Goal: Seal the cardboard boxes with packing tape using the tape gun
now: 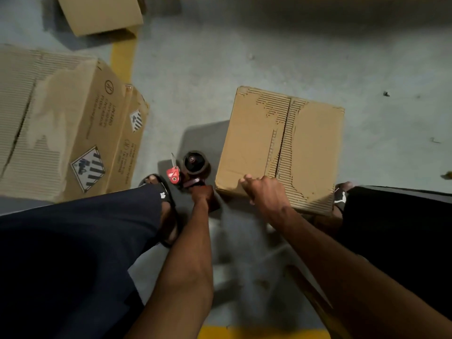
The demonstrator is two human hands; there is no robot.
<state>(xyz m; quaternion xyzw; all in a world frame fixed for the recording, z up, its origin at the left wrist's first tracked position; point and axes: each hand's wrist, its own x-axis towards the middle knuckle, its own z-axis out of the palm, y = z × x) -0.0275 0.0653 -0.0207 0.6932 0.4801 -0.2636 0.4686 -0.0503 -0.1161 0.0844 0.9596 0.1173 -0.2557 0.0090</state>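
We find one cardboard box (278,148) on the grey concrete floor (244,59), right of frame centre, its top flaps closed along a centre seam where the outer paper layer is torn away and the corrugation shows. We see no tape on that seam. The right hand (265,192) rests on the near left corner of this box, fingers bent over the top edge. The left hand (204,194), just left of the box, grips the handle of the tape gun (189,171), which sits low near the floor at frame centre, its dark roll upward in the picture and its red part to the left. The two hands are apart. At the left edge of the frame stands a large printed carton (56,123) with hazard labels. A further piece of cardboard (100,14) lies at the upper left, overlapping a yellow floor line (123,57). Sandalled feet flank the work area.
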